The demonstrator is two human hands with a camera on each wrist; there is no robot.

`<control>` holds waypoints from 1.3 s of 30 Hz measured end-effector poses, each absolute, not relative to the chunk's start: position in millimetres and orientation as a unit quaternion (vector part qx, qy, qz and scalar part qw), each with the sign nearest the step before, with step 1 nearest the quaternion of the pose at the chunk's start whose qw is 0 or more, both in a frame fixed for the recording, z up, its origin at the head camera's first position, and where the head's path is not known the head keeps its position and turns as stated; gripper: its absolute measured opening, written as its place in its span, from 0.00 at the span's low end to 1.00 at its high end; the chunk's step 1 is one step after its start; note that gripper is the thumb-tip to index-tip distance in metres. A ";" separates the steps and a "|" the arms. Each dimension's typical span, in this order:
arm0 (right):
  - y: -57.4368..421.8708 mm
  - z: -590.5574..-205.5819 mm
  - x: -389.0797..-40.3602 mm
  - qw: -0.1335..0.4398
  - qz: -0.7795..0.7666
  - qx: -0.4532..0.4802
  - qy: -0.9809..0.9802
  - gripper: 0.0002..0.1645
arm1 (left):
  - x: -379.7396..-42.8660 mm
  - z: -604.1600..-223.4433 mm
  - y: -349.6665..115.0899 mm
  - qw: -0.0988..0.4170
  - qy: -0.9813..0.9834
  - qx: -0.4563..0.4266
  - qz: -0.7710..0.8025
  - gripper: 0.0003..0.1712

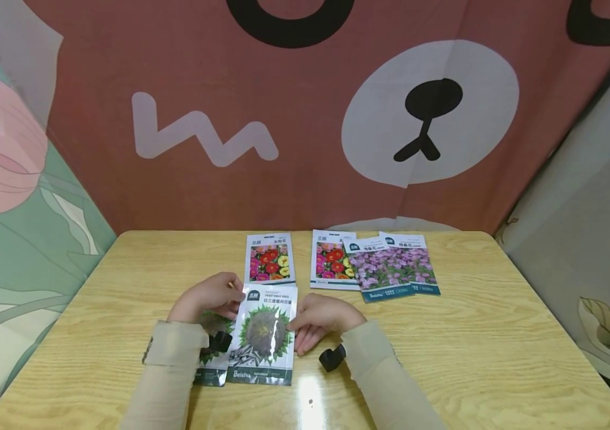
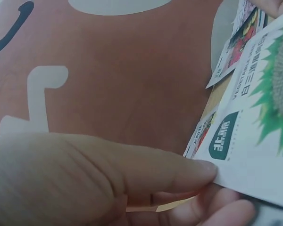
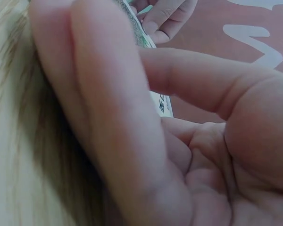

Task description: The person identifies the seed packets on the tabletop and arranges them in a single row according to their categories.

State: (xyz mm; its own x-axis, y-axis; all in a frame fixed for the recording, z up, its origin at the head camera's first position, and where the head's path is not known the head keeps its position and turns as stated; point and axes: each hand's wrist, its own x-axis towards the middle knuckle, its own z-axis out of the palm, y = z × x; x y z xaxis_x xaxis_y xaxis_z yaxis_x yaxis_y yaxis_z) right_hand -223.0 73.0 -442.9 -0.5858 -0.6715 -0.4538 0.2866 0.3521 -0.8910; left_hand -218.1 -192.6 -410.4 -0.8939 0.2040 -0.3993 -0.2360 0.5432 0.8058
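A sunflower seed packet [image 1: 264,334], white with a green-fringed flower head and a dark green bottom band, is held between both hands. My left hand [image 1: 210,298] pinches its upper left corner; in the left wrist view the thumb [image 2: 179,172] lies on the printed face with fingers beneath. At the right edge my right hand [image 1: 326,319] grips the packet with its thumb over the border. In the right wrist view my fingers [image 3: 118,108] hide most of the packet. A second sunflower packet [image 1: 210,377] lies partly under the first and the left hand.
Behind the held packet lies a packet with red and yellow flowers [image 1: 270,258]. To its right are a similar packet [image 1: 333,260] and two overlapping purple-flower packets [image 1: 382,272] [image 1: 424,266]. A patterned cloth [image 1: 305,197] hangs behind the wooden table [image 1: 498,358].
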 end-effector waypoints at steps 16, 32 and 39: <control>71.2 -443.7 -221.0 0.432 -0.538 -0.140 0.710 0.13 | -214.6 -412.3 -188.5 0.220 0.872 -0.038 0.435 0.04; 40.9 -440.4 -200.7 0.353 -0.510 -0.123 0.774 0.15 | -208.4 -406.8 -204.3 0.212 0.891 -0.073 0.395 0.05; 31.8 -441.1 -194.7 0.328 -0.499 -0.124 0.793 0.16 | -207.9 -406.1 -210.2 0.205 0.895 -0.071 0.389 0.06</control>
State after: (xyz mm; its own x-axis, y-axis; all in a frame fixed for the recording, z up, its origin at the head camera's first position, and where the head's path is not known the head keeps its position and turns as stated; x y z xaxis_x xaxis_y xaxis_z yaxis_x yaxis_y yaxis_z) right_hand -194.7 31.8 -441.1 -0.7549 -0.5228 -0.3960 0.1308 0.4717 -0.8720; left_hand -207.9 -210.2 -406.1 -0.9055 0.0325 -0.4231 -0.2868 0.6879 0.6667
